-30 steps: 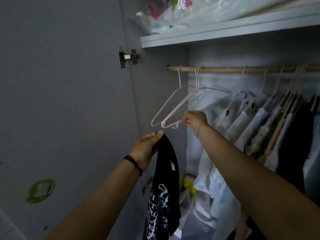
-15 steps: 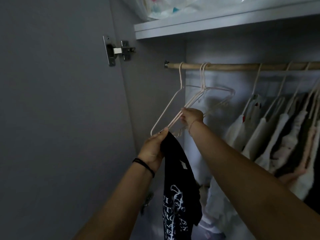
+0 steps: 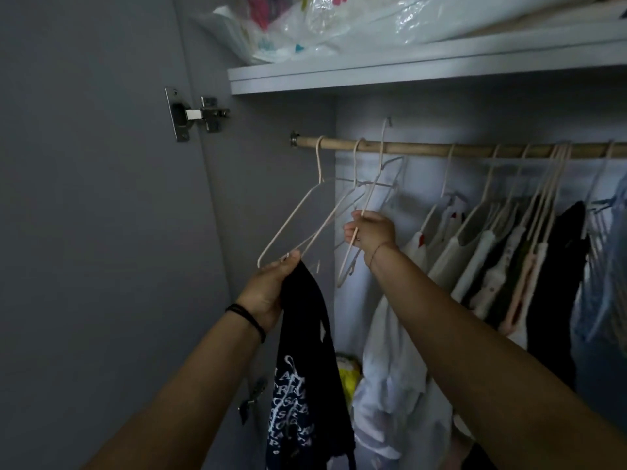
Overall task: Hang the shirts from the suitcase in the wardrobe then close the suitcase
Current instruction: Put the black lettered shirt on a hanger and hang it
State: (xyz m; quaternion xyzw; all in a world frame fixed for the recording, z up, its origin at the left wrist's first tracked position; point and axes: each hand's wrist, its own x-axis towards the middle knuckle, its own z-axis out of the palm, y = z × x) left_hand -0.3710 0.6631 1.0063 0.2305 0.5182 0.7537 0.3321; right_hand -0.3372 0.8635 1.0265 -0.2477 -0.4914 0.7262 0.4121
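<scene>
- Wardrobe interior — rail (image 3: 424, 149) under a shelf (image 3: 407, 67), door open at left.
- Left hand (image 3: 268, 286): fingers closed on a black shirt (image 3: 307, 374), which hangs down below the fist, white print low on it.
- Right hand (image 3: 371, 232): clamped on a pale hanger (image 3: 368, 205) whose hook stands above the rail, off it.
- Two empty hangers (image 3: 315, 212) on the rail, left end.
- Hung clothes (image 3: 502, 252) — right of the hands.
</scene>
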